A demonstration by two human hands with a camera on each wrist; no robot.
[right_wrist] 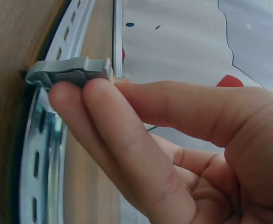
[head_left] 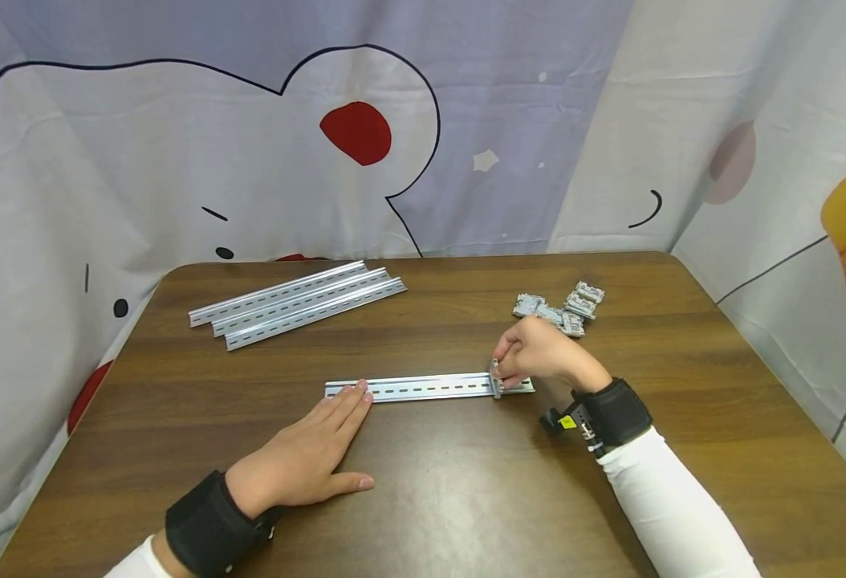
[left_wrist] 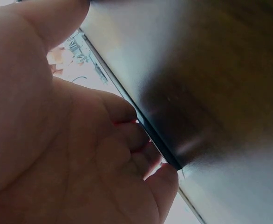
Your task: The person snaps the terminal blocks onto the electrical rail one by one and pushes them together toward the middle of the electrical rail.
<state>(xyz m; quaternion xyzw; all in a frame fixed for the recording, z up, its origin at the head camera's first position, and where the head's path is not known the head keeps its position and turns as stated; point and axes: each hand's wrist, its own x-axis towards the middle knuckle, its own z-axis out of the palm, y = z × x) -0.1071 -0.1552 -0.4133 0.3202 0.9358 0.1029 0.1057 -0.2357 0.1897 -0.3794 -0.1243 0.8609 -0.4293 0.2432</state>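
A slotted metal DIN rail (head_left: 423,388) lies across the table. My left hand (head_left: 303,461) rests flat with straight fingers, their tips on the rail's left end. In the left wrist view the palm of this hand (left_wrist: 76,140) fills much of the picture, its fingertips at the rail's dark edge (left_wrist: 146,126). My right hand (head_left: 542,353) pinches a small grey plastic DIN-rail clip (head_left: 495,380) near the rail's right end. The right wrist view shows the clip (right_wrist: 69,70) standing crosswise on the rail (right_wrist: 36,161), between the thumb and fingers.
Three more DIN rails (head_left: 307,301) lie side by side at the back left of the wooden table (head_left: 437,490). Several grey clips (head_left: 556,311) are grouped behind my right hand. A printed curtain (head_left: 250,177) hangs along the back and sides.
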